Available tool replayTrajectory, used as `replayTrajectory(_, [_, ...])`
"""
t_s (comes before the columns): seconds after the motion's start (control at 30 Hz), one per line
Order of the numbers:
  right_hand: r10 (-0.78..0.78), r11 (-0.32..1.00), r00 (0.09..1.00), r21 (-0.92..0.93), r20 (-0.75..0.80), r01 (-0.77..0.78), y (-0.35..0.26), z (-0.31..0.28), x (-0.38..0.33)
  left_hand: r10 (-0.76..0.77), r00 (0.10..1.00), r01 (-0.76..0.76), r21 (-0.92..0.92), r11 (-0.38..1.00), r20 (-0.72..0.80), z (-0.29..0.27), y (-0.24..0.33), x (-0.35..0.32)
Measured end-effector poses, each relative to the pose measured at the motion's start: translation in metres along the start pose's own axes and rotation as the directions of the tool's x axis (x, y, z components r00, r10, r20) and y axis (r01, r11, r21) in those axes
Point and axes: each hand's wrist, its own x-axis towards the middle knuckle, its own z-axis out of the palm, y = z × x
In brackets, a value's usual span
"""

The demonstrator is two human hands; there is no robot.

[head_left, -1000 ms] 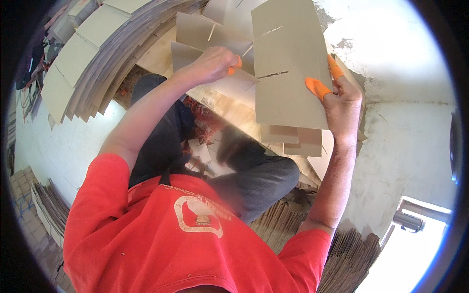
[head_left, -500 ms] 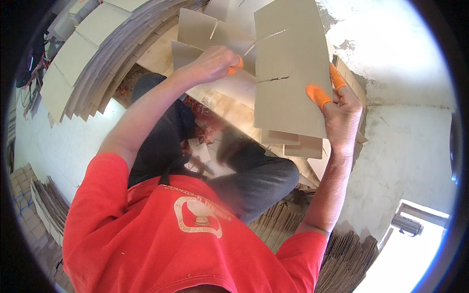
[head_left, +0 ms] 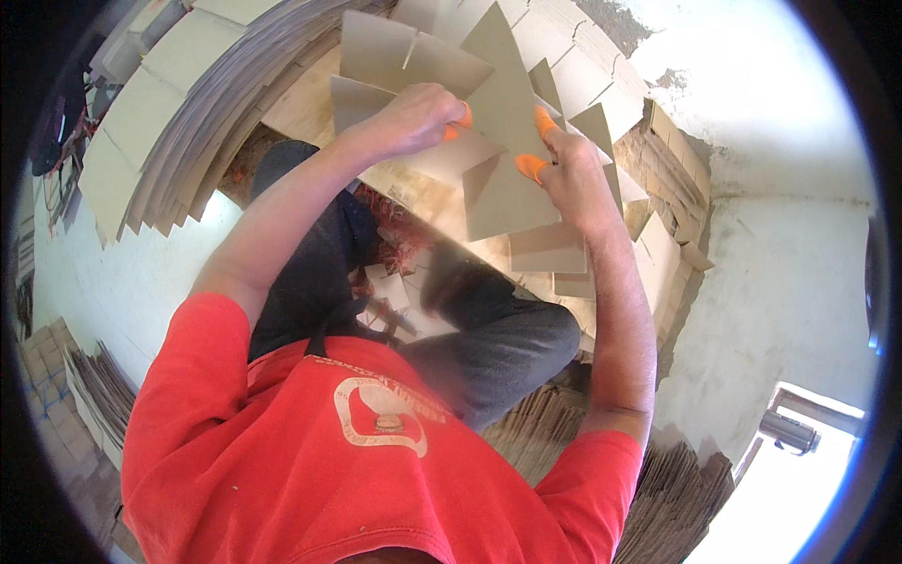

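Head view: cardboard sheet (head_left: 503,160) hiding fingertips.

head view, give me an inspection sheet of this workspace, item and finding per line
surface: pale floor, mostly covered by cardboard around the seated person
job's things: slotted grey cardboard sheet held up and tilted, more slotted sheets behind it
clutter: fanned stack of cardboard sheets at the person's left, cut pieces under the right hand, corrugated piles at lower right
grippers: left hand and right hand both grip the sheet; orange caps on some fingers
cables: dark tangle at the far left edge, too small to tell
surroundings: rough white wall, bright opening at lower right
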Motion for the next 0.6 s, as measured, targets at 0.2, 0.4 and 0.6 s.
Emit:
replayTrajectory(0.2, [0.125,0.982,0.967,-0.164,0.221,-0.090,-0.016,0.018,0.001,0.027,0.998,-0.030,0.054,0.998,0.060,0.007,0.001,0.004])
replayTrajectory(0.4, [0.266,0.907,0.659,-0.049,-0.703,-0.419,0.086,-0.023,-0.092,-0.081,0.997,0.080,0.075,0.994,0.003,-0.009,0.013,-0.010])
replayTrajectory(0.6, [0.589,0.210,0.222,-0.119,-0.777,-0.970,0.260,-0.022,-0.294,-0.029,0.997,0.040,0.162,0.986,-0.068,-0.008,0.022,-0.008])
